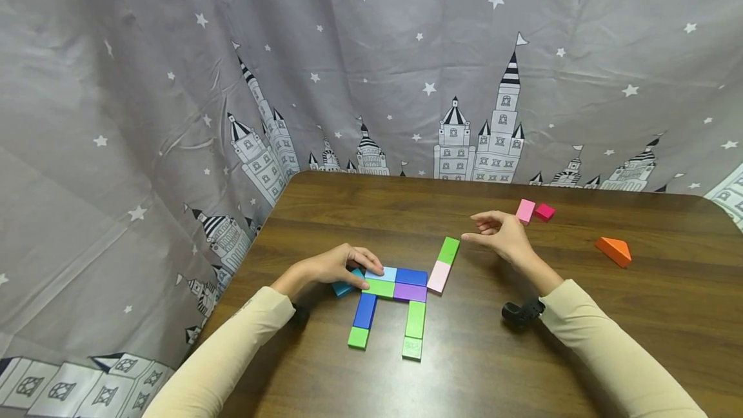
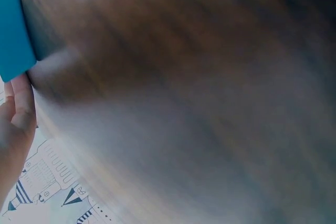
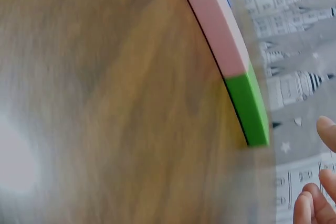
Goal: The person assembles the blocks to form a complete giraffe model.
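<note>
My left hand (image 1: pixel 338 266) rests at the left end of a flat block figure, its fingers on a light blue block (image 1: pixel 389 273) and its thumb at a lime green block (image 1: pixel 380 289). Partly hidden beneath this hand is a teal block (image 1: pixel 344 288), which the left wrist view shows close by the fingers (image 2: pixel 23 103). A blue block (image 1: pixel 411 277) and a purple block (image 1: pixel 409 292) continue the figure rightward. Slanting up from its right end are a pale pink block (image 1: pixel 439 276) and a green block (image 1: pixel 449 250). Beside that green block, apart from it, my right hand (image 1: pixel 504 237) hovers with nothing held.
Two columns hang below the figure: a blue block (image 1: pixel 364 310) over a green one (image 1: pixel 358 338), and a green block (image 1: pixel 415 319) over another (image 1: pixel 412 348). Farther right lie a pink block (image 1: pixel 525 210), a small red block (image 1: pixel 544 212) and an orange triangle (image 1: pixel 615 250).
</note>
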`<state>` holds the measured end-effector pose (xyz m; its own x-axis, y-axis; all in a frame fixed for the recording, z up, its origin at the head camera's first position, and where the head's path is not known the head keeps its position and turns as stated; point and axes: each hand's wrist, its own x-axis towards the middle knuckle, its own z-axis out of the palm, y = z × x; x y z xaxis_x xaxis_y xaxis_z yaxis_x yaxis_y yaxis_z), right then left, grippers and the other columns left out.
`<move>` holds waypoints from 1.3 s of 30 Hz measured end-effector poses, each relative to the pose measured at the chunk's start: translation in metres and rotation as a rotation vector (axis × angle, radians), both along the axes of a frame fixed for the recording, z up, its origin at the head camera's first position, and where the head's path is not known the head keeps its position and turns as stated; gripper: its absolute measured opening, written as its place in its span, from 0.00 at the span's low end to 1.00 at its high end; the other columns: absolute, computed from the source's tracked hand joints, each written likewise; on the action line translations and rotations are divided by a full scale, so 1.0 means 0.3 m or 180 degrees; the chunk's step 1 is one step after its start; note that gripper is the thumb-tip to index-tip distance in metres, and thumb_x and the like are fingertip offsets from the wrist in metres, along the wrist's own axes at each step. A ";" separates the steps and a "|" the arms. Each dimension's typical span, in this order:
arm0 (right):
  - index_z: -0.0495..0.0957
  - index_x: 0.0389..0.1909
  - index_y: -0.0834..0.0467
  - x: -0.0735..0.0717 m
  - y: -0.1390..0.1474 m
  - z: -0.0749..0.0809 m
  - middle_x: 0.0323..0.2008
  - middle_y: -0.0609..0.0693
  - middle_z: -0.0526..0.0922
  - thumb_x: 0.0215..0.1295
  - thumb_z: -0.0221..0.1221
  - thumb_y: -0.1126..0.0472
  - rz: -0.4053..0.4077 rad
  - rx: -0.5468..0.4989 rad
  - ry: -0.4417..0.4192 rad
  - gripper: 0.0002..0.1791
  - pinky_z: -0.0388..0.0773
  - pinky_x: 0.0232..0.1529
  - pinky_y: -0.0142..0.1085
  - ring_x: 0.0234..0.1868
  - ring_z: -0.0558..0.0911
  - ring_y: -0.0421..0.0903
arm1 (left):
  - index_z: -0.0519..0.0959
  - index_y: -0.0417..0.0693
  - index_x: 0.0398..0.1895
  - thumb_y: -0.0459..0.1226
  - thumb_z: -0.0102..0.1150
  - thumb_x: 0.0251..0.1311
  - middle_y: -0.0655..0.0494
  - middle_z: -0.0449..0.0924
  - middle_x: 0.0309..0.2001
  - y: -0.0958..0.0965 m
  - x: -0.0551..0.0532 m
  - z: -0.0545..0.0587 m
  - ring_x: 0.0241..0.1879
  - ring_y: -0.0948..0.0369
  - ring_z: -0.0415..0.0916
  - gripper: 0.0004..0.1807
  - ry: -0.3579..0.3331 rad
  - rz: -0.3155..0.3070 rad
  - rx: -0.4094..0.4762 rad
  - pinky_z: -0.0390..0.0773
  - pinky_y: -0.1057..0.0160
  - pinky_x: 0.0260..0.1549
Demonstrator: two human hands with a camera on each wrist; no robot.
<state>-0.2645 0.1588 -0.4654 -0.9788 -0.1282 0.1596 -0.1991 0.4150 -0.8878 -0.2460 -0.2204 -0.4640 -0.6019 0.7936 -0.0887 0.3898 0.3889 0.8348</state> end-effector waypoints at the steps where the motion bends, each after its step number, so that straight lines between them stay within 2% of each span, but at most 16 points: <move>1: 0.80 0.51 0.73 0.000 0.014 0.005 0.44 0.69 0.82 0.54 0.75 0.63 -0.0044 0.0023 0.0002 0.27 0.76 0.38 0.24 0.39 0.81 0.49 | 0.83 0.37 0.54 0.29 0.69 0.59 0.47 0.79 0.55 0.000 -0.001 0.000 0.57 0.54 0.73 0.18 -0.0002 -0.0001 0.0001 0.73 0.53 0.58; 6: 0.80 0.53 0.72 -0.001 0.084 0.005 0.48 0.68 0.82 0.55 0.75 0.60 -0.0215 0.0191 0.0002 0.28 0.74 0.39 0.23 0.43 0.79 0.56 | 0.83 0.36 0.54 0.29 0.69 0.59 0.47 0.79 0.55 0.000 -0.004 -0.002 0.57 0.54 0.73 0.18 -0.0007 -0.0018 0.0014 0.73 0.52 0.58; 13: 0.80 0.53 0.71 0.004 0.150 -0.026 0.47 0.66 0.84 0.53 0.76 0.56 -0.0354 0.0369 -0.0046 0.31 0.74 0.37 0.24 0.43 0.80 0.55 | 0.83 0.37 0.54 0.29 0.69 0.59 0.47 0.79 0.55 0.001 -0.004 -0.003 0.57 0.55 0.73 0.18 0.0017 -0.0012 -0.0011 0.74 0.54 0.57; 25: 0.79 0.55 0.72 0.016 0.183 -0.037 0.49 0.68 0.78 0.49 0.78 0.59 -0.0287 0.0515 -0.0223 0.34 0.72 0.37 0.24 0.45 0.78 0.57 | 0.83 0.36 0.53 0.29 0.68 0.59 0.46 0.80 0.55 0.000 0.000 0.000 0.57 0.54 0.74 0.17 0.0042 -0.0036 0.0015 0.74 0.53 0.57; 33: 0.80 0.53 0.71 0.013 0.193 -0.050 0.45 0.66 0.80 0.46 0.79 0.60 -0.0239 0.0716 -0.0095 0.34 0.73 0.37 0.26 0.42 0.78 0.56 | 0.83 0.33 0.52 0.27 0.69 0.58 0.43 0.80 0.54 0.001 0.004 0.005 0.56 0.50 0.74 0.18 0.0034 -0.0093 0.0132 0.76 0.51 0.55; 39: 0.79 0.54 0.73 0.014 0.193 -0.045 0.44 0.67 0.80 0.45 0.79 0.62 -0.0190 0.0667 -0.0151 0.35 0.72 0.37 0.26 0.42 0.78 0.55 | 0.83 0.33 0.52 0.27 0.69 0.58 0.43 0.80 0.54 0.002 0.002 0.008 0.56 0.50 0.74 0.18 0.0036 -0.0081 0.0138 0.76 0.51 0.55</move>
<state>-0.2602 0.2166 -0.4789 -0.9914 -0.0954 0.0892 -0.1289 0.6012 -0.7886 -0.2453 -0.2199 -0.4616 -0.5824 0.8116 -0.0470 0.4086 0.3423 0.8461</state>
